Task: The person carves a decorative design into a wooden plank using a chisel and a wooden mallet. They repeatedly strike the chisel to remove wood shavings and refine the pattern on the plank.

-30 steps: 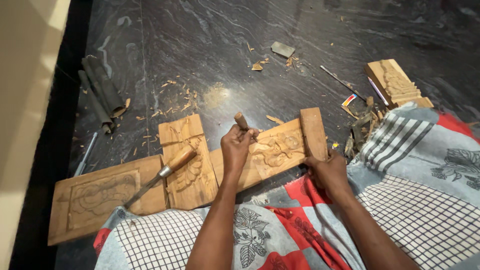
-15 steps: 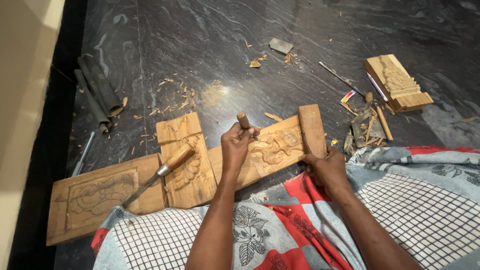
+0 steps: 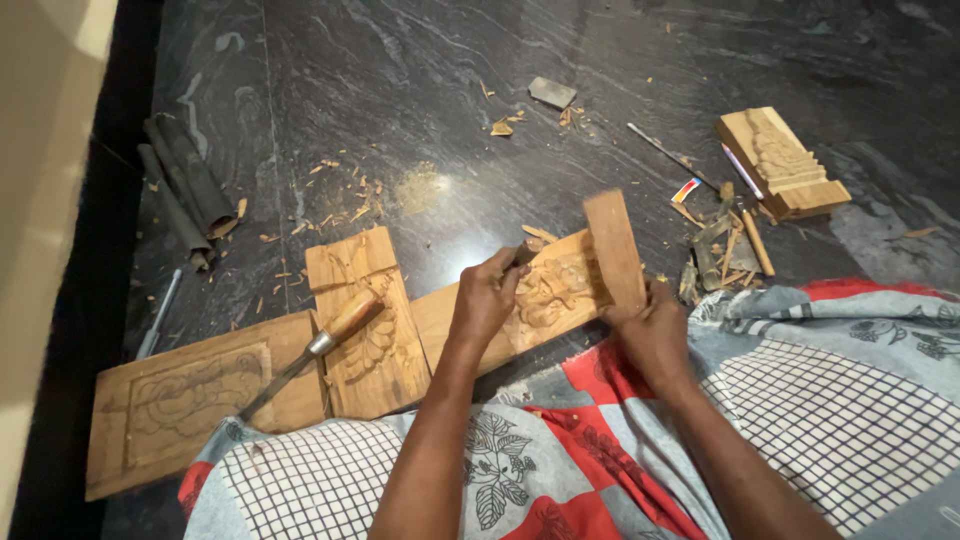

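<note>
A carved panel (image 3: 545, 295) lies on the dark floor (image 3: 420, 90) before the knees. The left hand (image 3: 487, 300) is clamped on a chisel handle (image 3: 524, 252) over the carving; the right hand (image 3: 655, 330) clasps a wooden mallet (image 3: 614, 248). Another chisel (image 3: 320, 345) lies on a second panel (image 3: 365, 320) to the left.

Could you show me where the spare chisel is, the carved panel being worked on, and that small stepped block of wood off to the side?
Spare chisel (image 3: 345, 318): head view, on its wooden handle.
Carved panel (image 3: 555, 290): head view, on the carved relief between the hands.
Stepped wooden block (image 3: 782, 163): head view, on its carved top face.
</note>
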